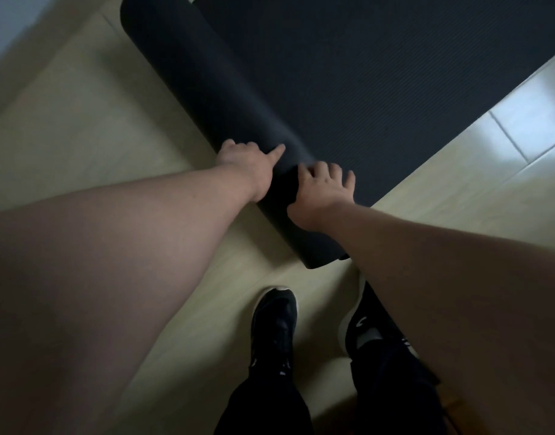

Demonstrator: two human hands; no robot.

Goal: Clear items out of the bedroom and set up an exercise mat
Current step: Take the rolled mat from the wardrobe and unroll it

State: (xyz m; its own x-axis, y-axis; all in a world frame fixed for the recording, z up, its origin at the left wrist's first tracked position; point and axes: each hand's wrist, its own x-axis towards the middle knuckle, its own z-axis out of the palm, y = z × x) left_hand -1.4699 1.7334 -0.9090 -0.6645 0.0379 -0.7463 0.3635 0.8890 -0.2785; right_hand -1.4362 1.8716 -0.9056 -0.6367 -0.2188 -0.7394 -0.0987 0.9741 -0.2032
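Obs.: exercise mat (379,89), dark and ribbed, lies on the pale floor (81,120), part flat and part wound up. The flat stretch runs toward the upper right. The roll (207,98) lies across its near end, one end close to the person's shoes (274,321). Both hands sit on the roll near that end, close together but apart. Right hand (320,189): fingers spread and fairly straight over the crown of the roll, tips reaching toward the flat side, palm bearing down; released, grasping nothing. Left hand (247,164): set against the roll's outer flank, one digit straight along the top, the others bent at the knuckles. Whether they clutch the foam or only push it, cannot tell. Reading: hands are placed on top and flank, not under, because the roll is being driven along the floor rather than lifted. The spread fingers give broad contact on soft foam. Stance behind the roll, arms extended, suits working it by hand. Judgement: the mat step is in hand and partly done, and which way the roll travels cannot be read from one view. Risk: both hands are at one end, so the far end may lag and the mat run skewed.
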